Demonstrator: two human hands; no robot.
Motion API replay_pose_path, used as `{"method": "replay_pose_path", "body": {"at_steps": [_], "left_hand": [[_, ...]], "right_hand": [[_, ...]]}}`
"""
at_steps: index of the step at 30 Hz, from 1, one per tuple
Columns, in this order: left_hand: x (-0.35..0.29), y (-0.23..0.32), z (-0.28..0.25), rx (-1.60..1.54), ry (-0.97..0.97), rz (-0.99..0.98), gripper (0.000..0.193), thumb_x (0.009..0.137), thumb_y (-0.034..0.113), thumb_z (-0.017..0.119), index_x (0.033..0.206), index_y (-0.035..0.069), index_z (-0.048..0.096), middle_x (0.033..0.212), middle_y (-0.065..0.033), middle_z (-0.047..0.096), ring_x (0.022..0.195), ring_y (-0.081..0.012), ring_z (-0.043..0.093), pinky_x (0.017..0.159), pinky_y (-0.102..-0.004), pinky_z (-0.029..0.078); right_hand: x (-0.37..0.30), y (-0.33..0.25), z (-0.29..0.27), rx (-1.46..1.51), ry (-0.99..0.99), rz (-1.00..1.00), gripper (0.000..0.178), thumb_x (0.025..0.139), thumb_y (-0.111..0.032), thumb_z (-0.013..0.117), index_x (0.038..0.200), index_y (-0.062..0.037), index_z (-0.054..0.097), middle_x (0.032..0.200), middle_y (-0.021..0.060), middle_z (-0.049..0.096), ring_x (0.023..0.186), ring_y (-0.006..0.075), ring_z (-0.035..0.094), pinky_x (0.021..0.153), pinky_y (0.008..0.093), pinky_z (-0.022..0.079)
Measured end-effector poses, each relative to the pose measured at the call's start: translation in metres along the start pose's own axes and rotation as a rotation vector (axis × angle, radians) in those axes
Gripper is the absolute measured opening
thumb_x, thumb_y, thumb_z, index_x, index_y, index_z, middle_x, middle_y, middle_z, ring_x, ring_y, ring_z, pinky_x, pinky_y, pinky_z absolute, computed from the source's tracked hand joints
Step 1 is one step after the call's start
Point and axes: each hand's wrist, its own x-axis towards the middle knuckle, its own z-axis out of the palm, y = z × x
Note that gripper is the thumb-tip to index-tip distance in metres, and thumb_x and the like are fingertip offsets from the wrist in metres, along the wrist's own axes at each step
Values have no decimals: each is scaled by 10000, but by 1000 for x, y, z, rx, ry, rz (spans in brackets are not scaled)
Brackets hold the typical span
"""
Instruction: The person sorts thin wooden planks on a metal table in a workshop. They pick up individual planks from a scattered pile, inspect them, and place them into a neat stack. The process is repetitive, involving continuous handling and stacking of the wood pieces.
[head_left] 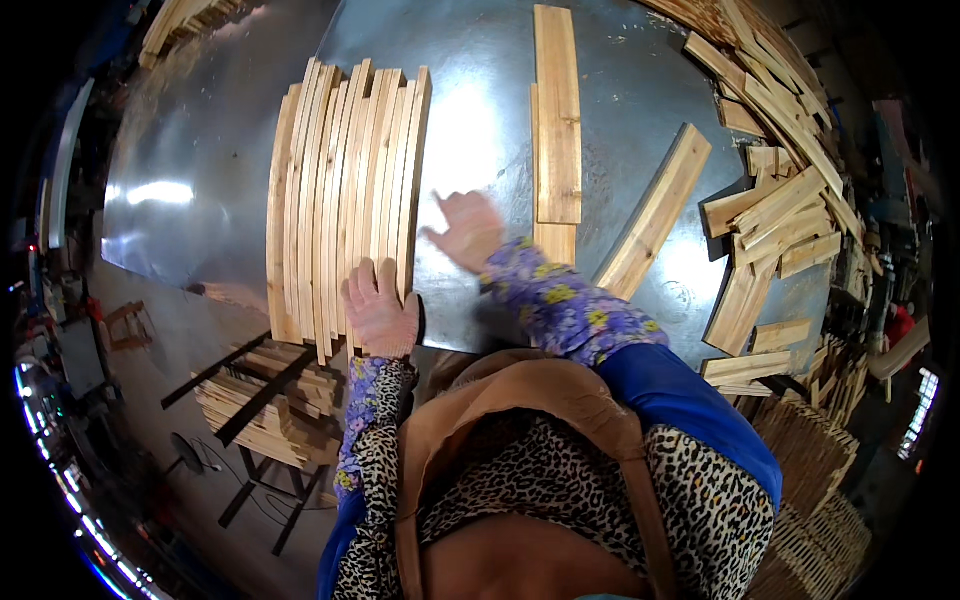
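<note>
A row of narrow wooden boards (345,190) stands on edge, side by side, on the metal table (470,120), their ends uneven. My left hand (382,312) appears gloved and lies flat over the near ends at the row's right side, fingers stretched out. Just right of the row, my right hand (468,232) is over bare metal, slightly blurred, with thumb and a finger apart and nothing visible in it. Further right, a long board (557,120) lies partly over another board (555,243). A single board (655,210) lies slanted beside my right sleeve.
Loose boards and short offcuts (780,215) are heaped along the table's right side. Stacked wood (795,450) stands at the lower right. Below the table's left front edge, a dark metal stand (265,395) bears more boards (250,420). Another wood pile (190,25) is at the far left.
</note>
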Motion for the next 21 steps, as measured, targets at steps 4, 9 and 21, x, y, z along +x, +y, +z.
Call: {"method": "replay_pose_path", "body": {"at_steps": [4,9,21], "left_hand": [[4,22,-10,40,-23,-95,725,821,215,885,1475,87,598,1534,-262,514,1406,-480,510,1155,-597,466],[29,64,38,-730,-171,-4,620,938,208,788,1485,-15,602,1446,-319,638,1325,-431,640,1110,-495,536],[75,81,34,-1277,-740,-586,550,980,244,766,1368,-126,641,1210,-165,770,1036,-238,739,963,-371,584]], "right_hand": [[-37,115,-31,-58,548,399,890,923,-485,804,1596,8,495,1525,296,574,1469,438,517,1261,573,385],[-70,144,-20,441,643,413,812,898,-406,790,1539,30,547,1436,281,633,1390,439,579,1163,494,488],[-73,132,41,14,697,490,896,861,-346,828,1588,15,448,1529,270,576,1414,473,548,1176,548,486]]}}
